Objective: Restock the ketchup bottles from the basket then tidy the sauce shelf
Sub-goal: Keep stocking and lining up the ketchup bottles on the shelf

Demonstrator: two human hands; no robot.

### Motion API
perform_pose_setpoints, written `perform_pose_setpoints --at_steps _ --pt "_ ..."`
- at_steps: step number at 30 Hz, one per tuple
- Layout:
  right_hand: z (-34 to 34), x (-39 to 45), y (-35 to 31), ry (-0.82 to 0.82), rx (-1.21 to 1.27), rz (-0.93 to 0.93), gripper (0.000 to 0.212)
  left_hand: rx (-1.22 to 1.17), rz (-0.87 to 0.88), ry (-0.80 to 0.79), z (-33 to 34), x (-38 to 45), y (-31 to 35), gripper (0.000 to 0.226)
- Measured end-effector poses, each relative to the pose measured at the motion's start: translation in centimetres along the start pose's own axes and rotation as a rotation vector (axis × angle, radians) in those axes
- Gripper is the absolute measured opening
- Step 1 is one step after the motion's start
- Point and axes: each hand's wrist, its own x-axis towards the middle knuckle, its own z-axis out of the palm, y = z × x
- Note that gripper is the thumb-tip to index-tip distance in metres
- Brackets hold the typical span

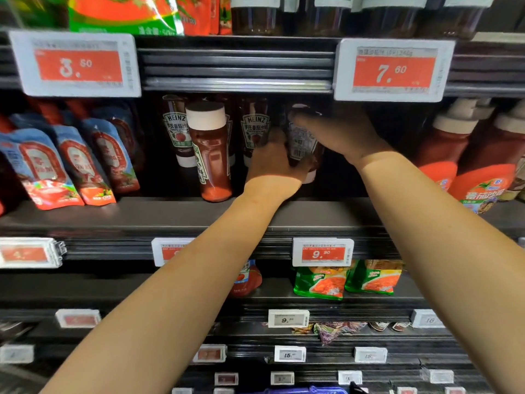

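- Left hand (272, 160) and right hand (338, 132) both grip one ketchup bottle (302, 143), barcode side outward.
- Risk: it may nudge the neighbouring bottle (211, 155), tipping it off the shelf (170, 214).

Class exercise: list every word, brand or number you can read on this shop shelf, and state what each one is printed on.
"HEINZ": dark ketchup bottles with white labels.
"3.50": red-and-white price tag, upper left.
"7.60": red-and-white price tag, upper right.
"9.90": small red price tag on the lower rail.
"9." then blurred: white tag below it.
"15.": white tags lower down.
"16": white tag at right.
Chinese label text, the barcode label, remaining tags: too blurred.
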Motion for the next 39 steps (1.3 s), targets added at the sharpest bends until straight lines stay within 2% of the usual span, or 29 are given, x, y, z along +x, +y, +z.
perform_pose_setpoints --at_steps 4,8,11,13,14,17,20,26,30,35,39 --pt "0.6 -0.5 2.6 -0.079 0.009 -0.006 0.058 0.019 0.014 0.025 -0.4 0.0 -0.4 0.031" --pt "1.5 -1.3 4.7 -0.094 0.062 0.053 0.062 0.039 0.034 0.030 -1.3 0.0 -0.3 0.024" --pt "2.0 -1.2 5.5 -0.064 0.055 0.069 0.073 0.021 0.121 0.224 -2.2 0.2 0.0 0.026" --pt "2.3 -0.9 5.8 -0.045 0.050 0.057 0.076 -0.015 0.185 0.352 -2.7 0.8 0.9 0.035" --pt "2.6 -0.7 5.9 -0.039 0.064 0.049 0.074 -0.001 0.201 0.364 -2.8 1.3 1.4 0.042" --pt "3.1 -0.6 6.2 -0.013 0.091 0.041 0.067 0.174 0.248 0.246 -2.9 3.0 2.5 0.060" --pt "3.4 -0.5 6.5 0.030 0.007 0.034 0.063 0.328 0.311 0.122 -2.4 4.0 2.9 0.066" --pt "3.7 -0.8 6.4 0.056 -0.023 0.071 0.065 0.258 0.333 0.159 -2.0 5.3 3.1 0.047" --pt "3.6 -1.0 6.6 0.088 -0.026 0.079 0.062 0.262 0.335 0.093 -2.8 5.8 3.3 0.046" --pt "3.3 -1.3 6.6 0.098 0.021 0.095 0.061 0.327 0.392 -0.043 -3.7 6.1 3.9 0.025" --pt "3.3 -1.3 6.5 0.099 0.035 0.115 0.059 0.292 0.327 -0.110 -3.9 6.6 4.2 0.043"
